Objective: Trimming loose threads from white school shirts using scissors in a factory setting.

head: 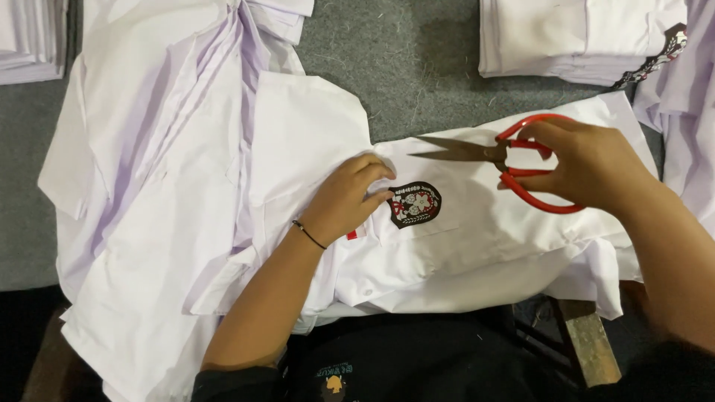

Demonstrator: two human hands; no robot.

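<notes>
Grey felt tabletop (417,52), white shirt stacks (573,37)

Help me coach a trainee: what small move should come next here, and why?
Probably lower the scissors to the shirt near the badge: the right hand holds them slightly open above the cloth, while the left hand pins the fabric beside it.
</notes>
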